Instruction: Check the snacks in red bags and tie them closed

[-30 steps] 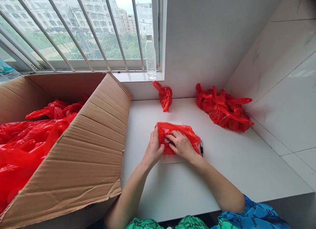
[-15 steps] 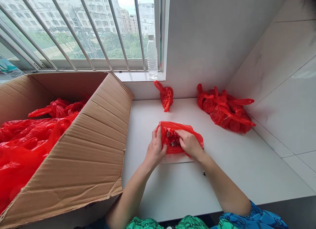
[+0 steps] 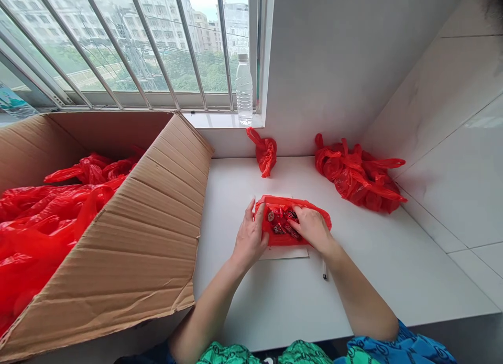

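Note:
An opened red plastic bag (image 3: 281, 240) lies in front of me with several small, dark-wrapped pieces (image 3: 278, 229) inside; their kind is too small to make out. My left hand (image 3: 250, 234) grips the bag's left side, fingers at its rim. From the right, my right hand (image 3: 314, 230) reaches into the bag, thumb and forefinger apart among the pieces; its other fingers are partly hidden. Under the bag shows the edge of a white sheet or card (image 3: 286, 253). A pen (image 3: 324, 269) lies near my right wrist.
On the left stands a large cardboard box (image 3: 157, 212) full of red plastic bags (image 3: 55, 212). A small knotted red bag (image 3: 267, 155) sits at the back of the white table (image 3: 275, 306), a heap of red bags (image 3: 359, 173) at back right. A clear bottle (image 3: 244, 91) stands on the sill.
The bag has shifted slightly right and its mouth is wider, so more pieces show. My right hand has moved right within it. More of the pen is visible.

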`<control>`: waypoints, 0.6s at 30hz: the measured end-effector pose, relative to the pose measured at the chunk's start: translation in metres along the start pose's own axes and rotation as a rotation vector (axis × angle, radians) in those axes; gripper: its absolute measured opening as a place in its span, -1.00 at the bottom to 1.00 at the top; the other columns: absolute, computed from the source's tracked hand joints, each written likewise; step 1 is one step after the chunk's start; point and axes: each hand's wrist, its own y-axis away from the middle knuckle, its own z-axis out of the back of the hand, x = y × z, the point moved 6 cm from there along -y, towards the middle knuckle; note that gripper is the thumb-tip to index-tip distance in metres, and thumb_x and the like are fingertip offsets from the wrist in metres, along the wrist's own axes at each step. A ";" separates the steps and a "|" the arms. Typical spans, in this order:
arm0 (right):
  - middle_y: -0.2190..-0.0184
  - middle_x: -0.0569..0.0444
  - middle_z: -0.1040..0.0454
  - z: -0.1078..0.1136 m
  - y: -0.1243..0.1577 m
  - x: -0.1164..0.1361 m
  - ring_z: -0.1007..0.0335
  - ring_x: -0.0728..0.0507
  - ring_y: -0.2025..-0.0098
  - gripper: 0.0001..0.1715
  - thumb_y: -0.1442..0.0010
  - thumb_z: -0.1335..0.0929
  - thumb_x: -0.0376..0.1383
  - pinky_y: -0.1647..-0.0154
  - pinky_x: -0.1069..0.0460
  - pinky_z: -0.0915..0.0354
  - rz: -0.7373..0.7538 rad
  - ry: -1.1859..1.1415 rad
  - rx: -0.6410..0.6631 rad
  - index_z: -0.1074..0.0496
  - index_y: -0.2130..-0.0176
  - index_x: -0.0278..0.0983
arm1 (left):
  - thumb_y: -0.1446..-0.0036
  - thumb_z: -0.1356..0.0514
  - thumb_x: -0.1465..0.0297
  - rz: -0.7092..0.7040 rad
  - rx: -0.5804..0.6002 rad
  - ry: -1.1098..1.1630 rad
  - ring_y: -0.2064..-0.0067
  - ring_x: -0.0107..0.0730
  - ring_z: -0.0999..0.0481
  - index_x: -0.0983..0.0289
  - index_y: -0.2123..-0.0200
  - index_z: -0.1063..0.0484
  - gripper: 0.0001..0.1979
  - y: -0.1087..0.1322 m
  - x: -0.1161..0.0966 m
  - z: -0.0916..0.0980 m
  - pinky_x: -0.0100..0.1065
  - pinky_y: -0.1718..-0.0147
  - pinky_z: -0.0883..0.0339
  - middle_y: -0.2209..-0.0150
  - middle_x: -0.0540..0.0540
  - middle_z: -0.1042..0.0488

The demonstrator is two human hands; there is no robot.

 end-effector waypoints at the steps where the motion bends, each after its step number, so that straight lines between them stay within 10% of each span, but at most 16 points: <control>1: 0.25 -0.09 -0.60 0.003 0.000 0.000 -0.56 -0.23 0.19 -0.64 -0.26 -0.37 -0.26 0.21 0.00 -0.35 0.028 -0.046 -0.018 -0.43 -0.04 -0.31 | -0.03 -0.04 0.64 0.004 -0.002 0.003 -0.31 0.05 -0.23 0.11 -0.44 0.17 -0.08 0.000 0.001 0.000 0.02 -0.11 -0.38 -0.45 0.29 0.21; 10: 0.39 0.12 -0.55 0.046 0.015 -0.021 -0.42 -0.08 0.40 -0.58 -0.38 -0.20 -0.07 0.35 0.05 -0.34 -0.099 -0.863 -0.270 -0.51 0.01 -0.18 | -0.16 -0.13 0.48 0.010 -0.060 -0.012 -0.34 0.11 -0.17 0.18 -0.33 -0.16 -0.35 -0.001 -0.004 0.013 0.09 -0.15 -0.26 -0.39 0.34 0.04; 18: 0.08 0.04 -0.58 0.043 0.022 0.013 -0.55 -0.14 0.08 -0.63 -0.32 -0.29 -0.21 0.05 -0.07 -0.48 0.094 -1.254 -0.138 -0.42 -0.10 -0.13 | -0.31 -0.12 0.33 -0.155 -0.499 0.089 -0.03 -0.21 -0.41 0.19 0.00 -0.48 -0.75 0.009 -0.035 0.059 -0.16 -0.07 -0.29 0.05 0.17 -0.41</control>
